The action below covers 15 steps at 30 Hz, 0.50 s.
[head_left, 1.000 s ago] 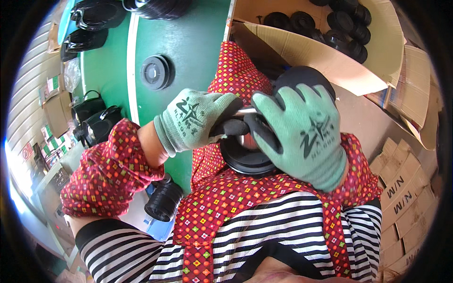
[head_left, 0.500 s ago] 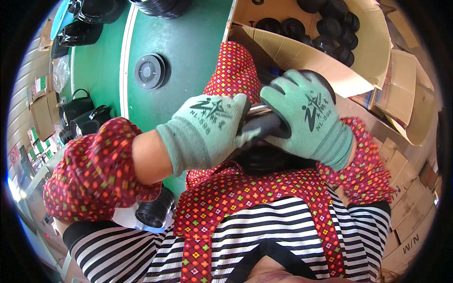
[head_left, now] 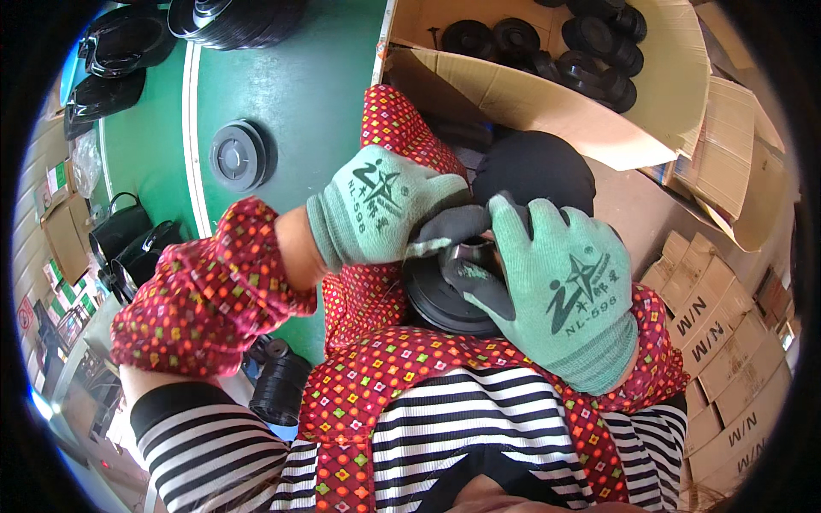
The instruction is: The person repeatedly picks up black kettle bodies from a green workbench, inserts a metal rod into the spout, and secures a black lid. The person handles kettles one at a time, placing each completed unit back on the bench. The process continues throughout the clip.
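Note:
A black round part with a stepped rim (head_left: pixel 440 295) rests in my lap, and a shiny short stem (head_left: pixel 473 254) shows at its centre. My left hand (head_left: pixel 389 209), in a green glove with dark fingertips, is closed at the stem from the left, its thumb stretched over it. From the right, my right hand (head_left: pixel 560 291), gloved alike, closes thumb and fingers around the same stem. The fingers hide most of the stem's top. Just beyond my hands is a smooth black rounded thing (head_left: pixel 539 171).
A cardboard box (head_left: pixel 547 98) with several black round parts stands far right. On the green table (head_left: pixel 299 111) lie a black disc (head_left: pixel 239 156) and a stack of black discs (head_left: pixel 231 21). Black containers (head_left: pixel 120 43) sit far left; another black stack (head_left: pixel 280 380) is by my left elbow. Cartons (head_left: pixel 718 342) fill the right.
The view has shifted, and my hands have come apart slightly, my right hand moving lower. The black round part's rim and the black rounded thing beyond now show more.

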Each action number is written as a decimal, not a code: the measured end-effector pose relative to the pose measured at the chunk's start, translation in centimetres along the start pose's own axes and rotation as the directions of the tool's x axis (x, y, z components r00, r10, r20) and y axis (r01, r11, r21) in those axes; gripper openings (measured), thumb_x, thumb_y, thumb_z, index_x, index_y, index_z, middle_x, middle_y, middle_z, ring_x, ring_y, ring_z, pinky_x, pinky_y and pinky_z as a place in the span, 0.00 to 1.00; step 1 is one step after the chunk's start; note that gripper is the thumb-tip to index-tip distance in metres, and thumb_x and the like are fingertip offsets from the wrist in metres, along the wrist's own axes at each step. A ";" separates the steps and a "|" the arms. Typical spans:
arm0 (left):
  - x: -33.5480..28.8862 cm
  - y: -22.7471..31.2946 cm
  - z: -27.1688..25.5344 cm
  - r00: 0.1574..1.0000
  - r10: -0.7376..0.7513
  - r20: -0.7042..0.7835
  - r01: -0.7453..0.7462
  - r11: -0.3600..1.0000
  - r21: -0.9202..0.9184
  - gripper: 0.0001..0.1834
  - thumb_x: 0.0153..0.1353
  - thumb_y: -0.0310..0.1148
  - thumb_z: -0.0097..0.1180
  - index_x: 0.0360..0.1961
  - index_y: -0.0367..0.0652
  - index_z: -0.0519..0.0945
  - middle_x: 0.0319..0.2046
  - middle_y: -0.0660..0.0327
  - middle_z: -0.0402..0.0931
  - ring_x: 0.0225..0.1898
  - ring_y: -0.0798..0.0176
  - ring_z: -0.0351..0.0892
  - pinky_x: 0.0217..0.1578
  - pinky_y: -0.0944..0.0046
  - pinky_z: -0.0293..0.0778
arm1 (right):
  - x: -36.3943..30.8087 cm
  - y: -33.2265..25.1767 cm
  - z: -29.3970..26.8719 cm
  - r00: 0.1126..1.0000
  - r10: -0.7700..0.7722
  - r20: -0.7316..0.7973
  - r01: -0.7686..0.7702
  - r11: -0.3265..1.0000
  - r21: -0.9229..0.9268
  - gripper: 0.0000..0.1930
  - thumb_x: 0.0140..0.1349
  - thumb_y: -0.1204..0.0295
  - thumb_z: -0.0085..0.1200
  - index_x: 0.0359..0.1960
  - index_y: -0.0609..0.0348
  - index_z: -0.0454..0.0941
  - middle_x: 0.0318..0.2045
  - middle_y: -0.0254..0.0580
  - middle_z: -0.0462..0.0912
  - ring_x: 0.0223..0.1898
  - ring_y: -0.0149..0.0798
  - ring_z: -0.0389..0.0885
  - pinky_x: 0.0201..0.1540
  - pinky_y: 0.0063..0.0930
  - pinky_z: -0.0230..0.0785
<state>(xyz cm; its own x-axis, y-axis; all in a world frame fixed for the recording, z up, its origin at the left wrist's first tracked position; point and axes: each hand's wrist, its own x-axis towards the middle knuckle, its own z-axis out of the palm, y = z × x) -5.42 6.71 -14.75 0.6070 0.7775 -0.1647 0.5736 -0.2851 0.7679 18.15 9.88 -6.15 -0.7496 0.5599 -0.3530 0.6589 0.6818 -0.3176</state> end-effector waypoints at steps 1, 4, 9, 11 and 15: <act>0.1 -0.2 0.0 1.000 0.008 -0.024 -0.009 1.000 -0.008 0.21 0.56 0.48 0.65 0.46 0.47 0.84 0.28 0.53 0.82 0.31 0.43 0.84 0.35 0.49 0.79 | 0.0 -0.2 -0.2 1.000 0.013 0.013 -0.012 0.999 -0.030 0.36 0.64 0.43 0.62 0.62 0.61 0.78 0.37 0.43 0.79 0.34 0.44 0.81 0.35 0.39 0.72; 0.1 -0.5 0.0 0.991 0.057 -0.119 -0.059 0.998 -0.018 0.22 0.56 0.50 0.64 0.46 0.46 0.83 0.28 0.53 0.81 0.31 0.42 0.84 0.34 0.48 0.79 | -0.3 -0.3 0.1 0.988 -0.057 -0.142 0.037 0.990 -0.139 0.35 0.67 0.46 0.60 0.67 0.60 0.76 0.39 0.45 0.80 0.35 0.44 0.81 0.38 0.39 0.73; -1.7 3.5 -1.4 0.922 0.125 -0.366 -0.049 0.977 0.210 0.34 0.49 0.39 0.75 0.57 0.38 0.80 0.52 0.48 0.79 0.50 0.41 0.83 0.50 0.49 0.80 | -1.1 0.9 -1.0 0.985 -0.137 -0.105 0.159 0.957 0.244 0.27 0.70 0.56 0.59 0.63 0.64 0.77 0.42 0.50 0.83 0.41 0.50 0.85 0.44 0.44 0.76; -3.3 7.1 -2.6 0.922 0.070 -0.381 0.072 0.935 0.347 0.36 0.44 0.37 0.77 0.57 0.41 0.82 0.54 0.50 0.78 0.52 0.43 0.80 0.53 0.47 0.78 | -0.4 1.6 -1.5 0.970 -0.221 -0.098 0.241 0.914 0.327 0.25 0.74 0.52 0.56 0.57 0.63 0.80 0.36 0.49 0.84 0.34 0.47 0.87 0.36 0.43 0.76; -5.1 10.1 -0.5 0.914 -0.073 -0.399 0.217 0.919 0.330 0.28 0.50 0.36 0.74 0.54 0.42 0.85 0.52 0.54 0.79 0.50 0.47 0.80 0.51 0.50 0.78 | 3.5 4.6 -3.9 0.793 -0.608 0.040 0.595 0.787 0.164 0.19 0.72 0.61 0.57 0.55 0.61 0.82 0.42 0.50 0.84 0.43 0.50 0.86 0.46 0.40 0.78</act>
<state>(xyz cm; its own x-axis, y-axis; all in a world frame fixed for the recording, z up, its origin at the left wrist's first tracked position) -2.98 0.08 -5.84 0.2938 0.9550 0.0400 0.8401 -0.2779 0.4659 18.30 16.79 -5.38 -0.9925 0.0107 -0.1219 0.0828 0.7922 -0.6047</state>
